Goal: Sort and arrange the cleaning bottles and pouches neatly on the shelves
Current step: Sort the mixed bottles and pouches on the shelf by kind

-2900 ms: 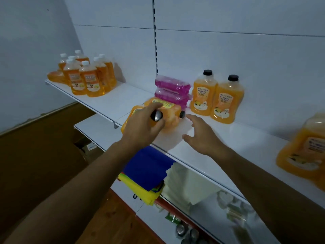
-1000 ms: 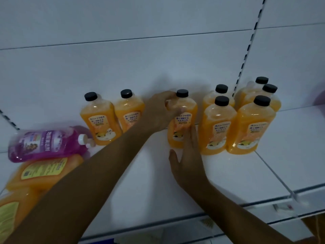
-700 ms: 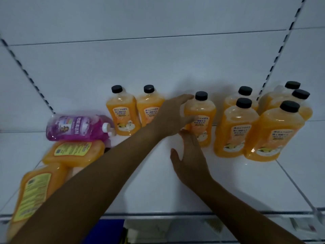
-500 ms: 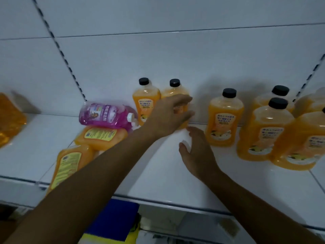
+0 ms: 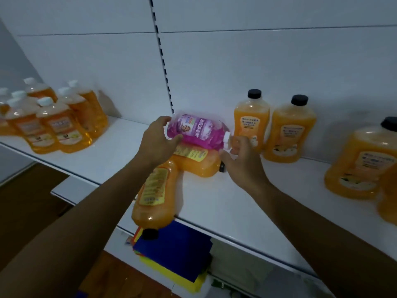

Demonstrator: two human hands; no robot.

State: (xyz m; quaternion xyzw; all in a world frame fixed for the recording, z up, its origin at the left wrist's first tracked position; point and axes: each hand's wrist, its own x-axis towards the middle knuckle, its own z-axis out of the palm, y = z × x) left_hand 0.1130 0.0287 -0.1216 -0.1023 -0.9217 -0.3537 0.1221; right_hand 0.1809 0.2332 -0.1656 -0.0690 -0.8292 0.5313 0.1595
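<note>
A purple pouch [image 5: 196, 131] with a white spout lies sideways on top of an orange bottle [image 5: 198, 163] that lies flat on the white shelf [image 5: 225, 203]. My left hand [image 5: 156, 143] grips the pouch's left end. My right hand [image 5: 240, 160] holds its spout end with curled fingers. A second orange bottle [image 5: 153, 198] lies flat, its black cap hanging over the shelf's front edge. Two upright black-capped orange bottles [image 5: 251, 119] [image 5: 289, 130] stand at the back wall, just right of the pouch.
Several white-capped orange bottles [image 5: 58, 123] stand grouped at the shelf's left. Larger black-capped orange bottles [image 5: 363, 164] stand at the right edge. Below the shelf lies a stack of blue and yellow sheets [image 5: 174, 254]. A slotted upright [image 5: 163, 59] runs down the back wall.
Both hands left the upright black-capped bottles and moved left to the purple pouch, taking hold of its two ends. My view swung left along the shelf.
</note>
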